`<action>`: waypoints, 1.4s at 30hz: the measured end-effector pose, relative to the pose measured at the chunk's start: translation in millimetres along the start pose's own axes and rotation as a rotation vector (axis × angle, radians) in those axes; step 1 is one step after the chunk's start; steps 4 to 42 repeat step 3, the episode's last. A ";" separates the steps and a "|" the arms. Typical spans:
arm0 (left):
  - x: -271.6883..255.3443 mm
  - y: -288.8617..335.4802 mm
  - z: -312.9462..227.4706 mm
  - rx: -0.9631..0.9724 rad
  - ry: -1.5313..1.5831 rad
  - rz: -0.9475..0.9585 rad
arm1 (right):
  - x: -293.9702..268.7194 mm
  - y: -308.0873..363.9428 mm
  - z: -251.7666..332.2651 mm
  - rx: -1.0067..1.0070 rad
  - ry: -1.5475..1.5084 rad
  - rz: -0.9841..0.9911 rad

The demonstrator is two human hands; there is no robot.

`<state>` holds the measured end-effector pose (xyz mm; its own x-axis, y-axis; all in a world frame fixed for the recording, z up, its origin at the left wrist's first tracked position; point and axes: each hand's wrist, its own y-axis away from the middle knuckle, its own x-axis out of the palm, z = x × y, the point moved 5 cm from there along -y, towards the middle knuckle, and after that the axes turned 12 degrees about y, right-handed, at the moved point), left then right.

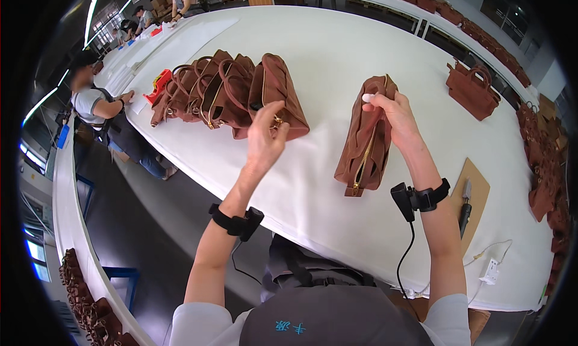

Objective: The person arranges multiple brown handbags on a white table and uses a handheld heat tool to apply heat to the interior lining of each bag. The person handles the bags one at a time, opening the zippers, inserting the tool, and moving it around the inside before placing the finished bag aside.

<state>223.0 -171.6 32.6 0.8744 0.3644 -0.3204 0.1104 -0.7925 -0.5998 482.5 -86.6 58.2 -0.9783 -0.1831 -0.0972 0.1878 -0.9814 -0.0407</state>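
A brown handbag (356,156) stands on the white table in front of me, its gold zip facing up. My right hand (392,114) is over its far end, thumb and fingers drawn together. A small white piece (367,97) shows at those fingertips; whether it is held or worn on a finger I cannot tell. To the left, my left hand (265,138) is at the nearest brown handbag (288,93) of a row. Between its finger and thumb is a gold-coloured metal fitting (277,121). The rest of its fingers are partly hidden.
More brown handbags (226,90) lean together leftward, beside a red-orange holder (159,86). Another bag (472,90) sits at far right. A knife (465,210) lies on a brown board (480,186), near a white socket (490,272). A person (99,108) works at the left edge.
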 end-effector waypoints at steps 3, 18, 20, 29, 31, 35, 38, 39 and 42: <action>-77.9 -43.2 81.3 -0.072 -0.336 -0.140 | 28.1 -40.6 21.0 -0.067 0.064 0.038; -77.9 -43.2 81.3 -0.072 -0.336 -0.140 | 28.1 -40.6 21.0 -0.067 0.064 0.038; -77.9 -43.2 81.3 -0.072 -0.336 -0.140 | 28.1 -40.6 21.0 -0.067 0.064 0.038; -77.9 -43.2 81.3 -0.072 -0.336 -0.140 | 28.1 -40.6 21.0 -0.067 0.064 0.038; -77.9 -43.2 81.3 -0.072 -0.336 -0.140 | 28.1 -40.6 21.0 -0.067 0.064 0.038; -77.9 -43.2 81.3 -0.072 -0.336 -0.140 | 28.1 -40.6 21.0 -0.067 0.064 0.038; -77.9 -43.2 81.3 -0.072 -0.336 -0.140 | 28.1 -40.6 21.0 -0.067 0.064 0.038; -77.9 -43.2 81.3 -0.072 -0.336 -0.140 | 28.1 -40.6 21.0 -0.067 0.064 0.038; -77.9 -43.2 81.3 -0.072 -0.336 -0.140 | 28.1 -40.6 21.0 -0.067 0.064 0.038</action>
